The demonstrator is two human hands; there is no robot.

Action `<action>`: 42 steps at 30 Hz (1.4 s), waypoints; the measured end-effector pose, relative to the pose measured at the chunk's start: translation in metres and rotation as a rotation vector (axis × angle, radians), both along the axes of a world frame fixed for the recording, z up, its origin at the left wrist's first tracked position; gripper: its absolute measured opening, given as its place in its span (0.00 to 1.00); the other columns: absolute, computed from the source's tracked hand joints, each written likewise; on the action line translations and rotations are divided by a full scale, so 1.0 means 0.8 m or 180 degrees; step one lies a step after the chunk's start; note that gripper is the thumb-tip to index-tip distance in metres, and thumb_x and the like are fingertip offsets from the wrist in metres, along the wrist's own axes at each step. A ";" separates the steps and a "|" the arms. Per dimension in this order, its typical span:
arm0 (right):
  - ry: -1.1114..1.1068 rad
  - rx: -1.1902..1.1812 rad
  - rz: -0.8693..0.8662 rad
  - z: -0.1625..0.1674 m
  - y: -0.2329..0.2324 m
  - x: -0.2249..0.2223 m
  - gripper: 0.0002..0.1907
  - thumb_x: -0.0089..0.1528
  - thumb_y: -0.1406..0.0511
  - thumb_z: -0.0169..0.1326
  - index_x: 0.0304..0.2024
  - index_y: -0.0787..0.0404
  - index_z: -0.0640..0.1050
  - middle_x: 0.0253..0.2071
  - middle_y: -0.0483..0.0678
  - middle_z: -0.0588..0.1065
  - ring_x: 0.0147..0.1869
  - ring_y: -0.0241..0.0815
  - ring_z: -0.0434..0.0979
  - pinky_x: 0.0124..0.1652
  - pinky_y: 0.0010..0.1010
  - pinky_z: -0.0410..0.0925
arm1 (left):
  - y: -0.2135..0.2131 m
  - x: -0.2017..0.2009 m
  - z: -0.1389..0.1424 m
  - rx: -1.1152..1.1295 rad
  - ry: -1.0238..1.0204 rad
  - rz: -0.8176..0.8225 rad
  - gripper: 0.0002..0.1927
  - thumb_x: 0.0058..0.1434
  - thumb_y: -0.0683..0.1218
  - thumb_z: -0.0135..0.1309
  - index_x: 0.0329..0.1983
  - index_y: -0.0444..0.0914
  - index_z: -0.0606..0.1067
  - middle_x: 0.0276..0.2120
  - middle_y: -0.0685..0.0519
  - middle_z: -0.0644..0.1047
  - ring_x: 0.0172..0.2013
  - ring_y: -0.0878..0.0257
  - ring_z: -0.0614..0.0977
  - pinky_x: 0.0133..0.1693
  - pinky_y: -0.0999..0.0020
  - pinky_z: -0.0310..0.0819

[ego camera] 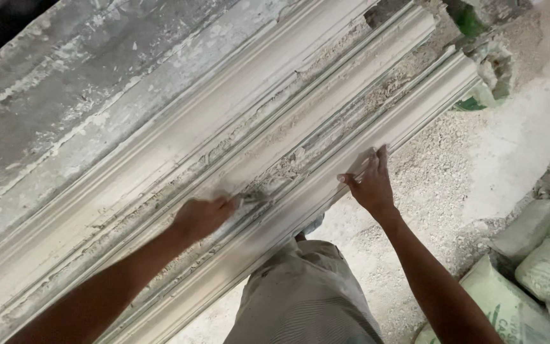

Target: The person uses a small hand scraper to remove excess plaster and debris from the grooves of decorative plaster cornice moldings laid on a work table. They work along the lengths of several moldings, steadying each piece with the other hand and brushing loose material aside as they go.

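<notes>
Standing close against the near edge of the moulding bench (52,108), the person shows grey, dust-coated trousers (303,296) at the bottom of the view. Woven sacks (542,267), pale with green print, lie stacked on the floor at lower right, well apart from both arms. Rough grey-white debris covers the floor (440,185) between the sacks and the bench.

A long plaster cornice moulding (326,121) lies diagonally along the near edge of the bench, with stepped ridges and narrow channels; crumbly plaster residue fills the channels. The left hand (202,216) is closed around a small scraping tool (253,196), whose tip sits in a middle channel. The right hand (369,181) rests on the outermost ridge at the near edge, fingers curled loosely over it and gripping the lip; nothing else is held.

Beyond the moulding, the bench surface is flat, grey and streaked with dried plaster flakes. A green container (479,76) sits at the far end, partly hidden.
</notes>
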State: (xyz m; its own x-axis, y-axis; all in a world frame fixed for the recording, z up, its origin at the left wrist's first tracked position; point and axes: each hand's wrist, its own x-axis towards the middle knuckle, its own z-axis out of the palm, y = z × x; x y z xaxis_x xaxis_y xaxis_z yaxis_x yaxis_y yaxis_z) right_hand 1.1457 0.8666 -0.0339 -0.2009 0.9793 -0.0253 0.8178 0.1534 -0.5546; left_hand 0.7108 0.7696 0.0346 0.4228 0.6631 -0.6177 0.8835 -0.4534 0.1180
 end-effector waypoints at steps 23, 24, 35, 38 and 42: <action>-0.0347 -0.0400 -0.0386 0.031 -0.007 -0.004 0.55 0.55 0.45 0.65 0.71 0.70 0.58 0.78 0.73 0.45 0.77 0.70 0.55 0.65 0.49 0.65 | 0.093 0.088 -0.059 0.1503 -0.1575 -0.0278 0.13 0.65 0.44 0.52 0.52 0.37 0.73 0.38 0.47 0.79 0.26 0.52 0.82 0.23 0.56 0.78; -0.0385 -0.0481 -0.0388 0.033 -0.006 -0.005 0.55 0.54 0.45 0.66 0.71 0.70 0.58 0.78 0.72 0.44 0.77 0.69 0.55 0.65 0.48 0.64 | 0.104 0.097 -0.058 0.1423 -0.1453 -0.0347 0.16 0.63 0.42 0.52 0.54 0.36 0.72 0.40 0.46 0.79 0.28 0.52 0.83 0.24 0.56 0.79; -0.0340 -0.0602 -0.0584 0.042 0.002 -0.010 0.58 0.50 0.47 0.70 0.71 0.70 0.59 0.77 0.69 0.45 0.77 0.66 0.55 0.66 0.46 0.63 | 0.124 0.127 -0.007 0.1143 -0.1546 -0.0320 0.19 0.66 0.44 0.47 0.59 0.34 0.70 0.40 0.45 0.80 0.34 0.49 0.84 0.29 0.47 0.79; -0.0403 -0.0587 -0.0523 0.040 0.001 -0.008 0.57 0.50 0.47 0.71 0.70 0.68 0.60 0.77 0.68 0.46 0.75 0.67 0.59 0.65 0.47 0.64 | 0.211 0.227 -0.022 0.1118 -0.1610 0.0059 0.12 0.65 0.45 0.45 0.47 0.38 0.76 0.39 0.46 0.82 0.34 0.47 0.85 0.30 0.46 0.79; -0.0466 -0.0621 -0.0541 0.042 0.001 -0.003 0.58 0.49 0.45 0.70 0.70 0.67 0.60 0.77 0.67 0.46 0.71 0.67 0.65 0.64 0.48 0.66 | 0.255 0.269 -0.018 0.1366 -0.1805 -0.0030 0.11 0.68 0.48 0.46 0.45 0.40 0.76 0.39 0.47 0.82 0.39 0.48 0.85 0.38 0.48 0.79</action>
